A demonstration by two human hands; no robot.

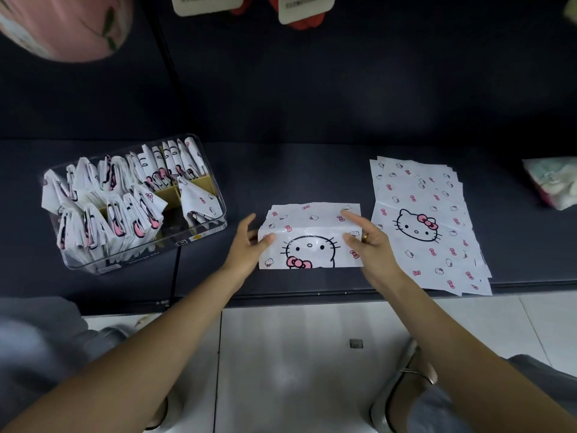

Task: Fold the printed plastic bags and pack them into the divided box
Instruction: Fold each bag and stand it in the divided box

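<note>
A white plastic bag (312, 235) printed with a cat face and pink bows lies half-folded on the dark shelf, its near half doubled over. My left hand (249, 242) pinches its left edge, thumb on top. My right hand (365, 235) holds the right edge, fingers stretched over the upper layer and thumb at the fold. To the right lies a stack of flat unfolded bags (427, 226). At the left stands a clear divided box (215, 226) with yellow dividers, packed with several folded bags (106, 210).
The dark shelf surface (281, 170) runs left to right, its front edge just below the bag. A bundle in a clear wrapper (552, 182) lies at the far right. Hanging goods with tags (303, 7) are overhead. White floor tiles and my shoe (402, 382) are below.
</note>
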